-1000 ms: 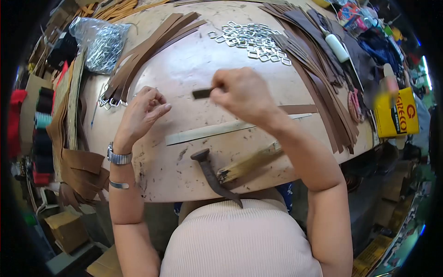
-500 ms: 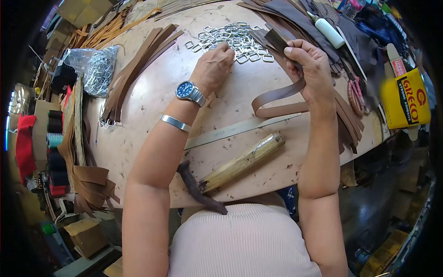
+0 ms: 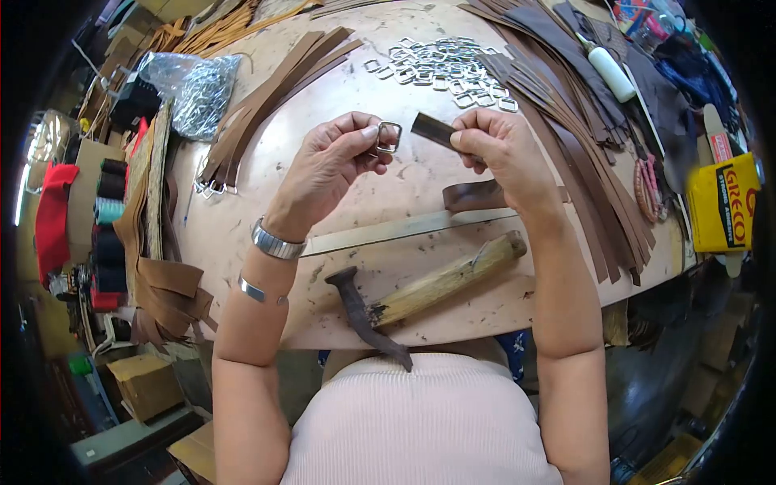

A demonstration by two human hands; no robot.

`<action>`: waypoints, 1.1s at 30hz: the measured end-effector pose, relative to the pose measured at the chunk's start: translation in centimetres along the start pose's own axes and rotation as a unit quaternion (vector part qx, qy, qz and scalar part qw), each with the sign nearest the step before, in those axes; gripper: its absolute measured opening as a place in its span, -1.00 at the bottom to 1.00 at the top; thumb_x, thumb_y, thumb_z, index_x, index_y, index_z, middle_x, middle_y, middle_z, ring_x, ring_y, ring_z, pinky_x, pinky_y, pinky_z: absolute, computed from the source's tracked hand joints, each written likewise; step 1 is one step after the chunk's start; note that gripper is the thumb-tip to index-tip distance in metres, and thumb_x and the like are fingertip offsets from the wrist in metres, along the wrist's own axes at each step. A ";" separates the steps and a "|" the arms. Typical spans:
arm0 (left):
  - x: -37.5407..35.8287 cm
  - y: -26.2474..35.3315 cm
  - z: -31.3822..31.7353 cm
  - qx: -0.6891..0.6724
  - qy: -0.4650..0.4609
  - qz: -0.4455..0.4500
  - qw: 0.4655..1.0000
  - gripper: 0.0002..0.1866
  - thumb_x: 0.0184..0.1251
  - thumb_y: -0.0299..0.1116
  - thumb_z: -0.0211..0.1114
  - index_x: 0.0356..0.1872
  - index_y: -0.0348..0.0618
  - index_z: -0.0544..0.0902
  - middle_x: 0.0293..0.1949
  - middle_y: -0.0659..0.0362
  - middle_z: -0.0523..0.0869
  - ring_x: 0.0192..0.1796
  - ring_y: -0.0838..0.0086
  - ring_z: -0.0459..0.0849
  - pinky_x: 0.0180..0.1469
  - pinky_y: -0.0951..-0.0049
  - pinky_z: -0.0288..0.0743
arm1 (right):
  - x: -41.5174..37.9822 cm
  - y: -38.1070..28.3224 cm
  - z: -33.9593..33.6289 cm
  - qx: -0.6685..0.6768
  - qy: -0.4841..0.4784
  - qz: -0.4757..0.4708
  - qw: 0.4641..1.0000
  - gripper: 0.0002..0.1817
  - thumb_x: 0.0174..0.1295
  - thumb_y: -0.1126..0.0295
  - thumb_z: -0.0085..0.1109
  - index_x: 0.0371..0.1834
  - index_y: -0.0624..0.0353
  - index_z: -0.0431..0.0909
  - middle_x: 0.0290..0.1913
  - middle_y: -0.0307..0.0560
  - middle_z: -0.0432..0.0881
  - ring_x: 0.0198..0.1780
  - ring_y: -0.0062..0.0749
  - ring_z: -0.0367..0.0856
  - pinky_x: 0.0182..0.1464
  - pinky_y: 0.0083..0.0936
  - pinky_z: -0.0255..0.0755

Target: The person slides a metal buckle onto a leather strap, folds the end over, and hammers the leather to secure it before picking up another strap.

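Between the thumb and fingers of my left hand is a rectangular metal ring, raised above the table. My right hand pinches a brown leather strap close to its end, which points at the ring. A small gap separates strap end and ring. The rest of the strap loops down below my right hand. Beyond both hands lies a pile of metal rings. Nearer to me, a hammer with a wooden handle and a dark curved head rests on the table.
A long flat ruler-like strip lies behind the hammer. Brown straps with rings at their ends lie left, beside a plastic bag of rings. More straps fan out right, near a white bottle and a yellow adhesive can.
My left hand has come back from the ring pile with one ring and turned over. My right hand has lowered and moved left, bringing the strap end towards the ring.
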State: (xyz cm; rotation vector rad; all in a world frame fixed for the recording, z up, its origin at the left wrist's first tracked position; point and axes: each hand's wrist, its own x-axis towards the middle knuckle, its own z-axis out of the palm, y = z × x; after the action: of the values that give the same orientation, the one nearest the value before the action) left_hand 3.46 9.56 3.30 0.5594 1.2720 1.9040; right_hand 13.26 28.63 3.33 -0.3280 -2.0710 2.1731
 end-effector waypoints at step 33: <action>-2.0 -2.9 -0.1 -0.135 -0.037 -0.058 0.988 -0.71 0.26 -0.27 0.11 -0.16 -0.32 0.43 -0.38 0.18 0.51 -0.41 0.63 0.49 -0.46 0.75 0.43 | -0.6 0.7 2.9 0.026 -0.126 0.047 0.991 -0.89 0.07 0.42 0.09 -0.43 0.24 0.54 -0.63 -0.36 0.42 -0.60 -0.81 0.31 -0.59 -0.82 0.17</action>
State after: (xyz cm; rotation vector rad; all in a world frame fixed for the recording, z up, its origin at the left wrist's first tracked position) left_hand 5.60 8.57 0.73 0.4003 0.9572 1.8994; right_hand 13.20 25.59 2.75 -0.1553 -2.1574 2.4316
